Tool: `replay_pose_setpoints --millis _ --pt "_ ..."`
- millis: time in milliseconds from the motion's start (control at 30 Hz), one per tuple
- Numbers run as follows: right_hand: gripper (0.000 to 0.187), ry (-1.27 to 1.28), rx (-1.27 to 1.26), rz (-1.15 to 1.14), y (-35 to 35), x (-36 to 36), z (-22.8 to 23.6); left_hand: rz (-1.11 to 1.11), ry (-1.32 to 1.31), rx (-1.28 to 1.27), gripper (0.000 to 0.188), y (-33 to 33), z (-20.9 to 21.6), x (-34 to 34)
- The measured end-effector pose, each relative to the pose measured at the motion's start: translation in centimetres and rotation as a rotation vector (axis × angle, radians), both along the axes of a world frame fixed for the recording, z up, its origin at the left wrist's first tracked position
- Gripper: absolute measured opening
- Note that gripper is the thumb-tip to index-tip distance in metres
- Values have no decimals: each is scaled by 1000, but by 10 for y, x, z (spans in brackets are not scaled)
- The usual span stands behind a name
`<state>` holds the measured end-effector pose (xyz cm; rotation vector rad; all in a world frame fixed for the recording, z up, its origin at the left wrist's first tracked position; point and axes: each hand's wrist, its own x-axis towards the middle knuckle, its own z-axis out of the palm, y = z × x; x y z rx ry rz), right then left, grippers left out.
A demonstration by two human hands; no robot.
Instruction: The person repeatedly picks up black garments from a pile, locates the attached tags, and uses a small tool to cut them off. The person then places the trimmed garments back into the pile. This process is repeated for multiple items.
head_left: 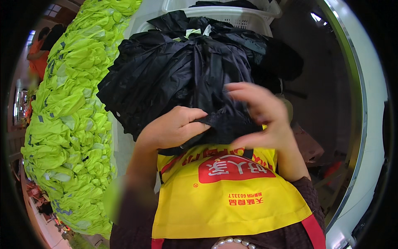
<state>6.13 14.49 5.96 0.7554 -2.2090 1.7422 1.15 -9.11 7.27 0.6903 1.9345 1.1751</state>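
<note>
A heap of thin, slightly shiny black fabric [166, 79], like garment pieces, lies in front of me, its near edge reaching my lap. My left hand [174, 128] is closed at that near edge, thumb and forefinger pinching a fold of the cloth. To its right my right hand [267, 118] is raised over the fabric, blurred by motion. Its thumb and fingers are spread apart with nothing visible between them. Small pale tags [192, 32] show near the top of the heap. The lower fingers of my left hand are partly hidden.
A long pile of bright yellow-green garments [70, 137] runs along my left. White plastic baskets [244, 18] stand behind the black cloth, with more dark fabric inside. At the right curves a pale table edge [375, 124]. A person in orange [37, 58] is at the far left.
</note>
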Motion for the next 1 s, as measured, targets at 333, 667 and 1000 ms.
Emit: replay_pose_setpoints --millis 333,667,1000 --pt "13 -703 -517 -126 -3 -46 -38 494 -221 189 19 -35 -56 27" --pt "23 -951 -806 -213 21 -34 -84 414 -85 176 18 -15 -67 -1" --pt "16 -827 -786 -201 30 -38 -86 168 574 -16 59 35 -27 11"
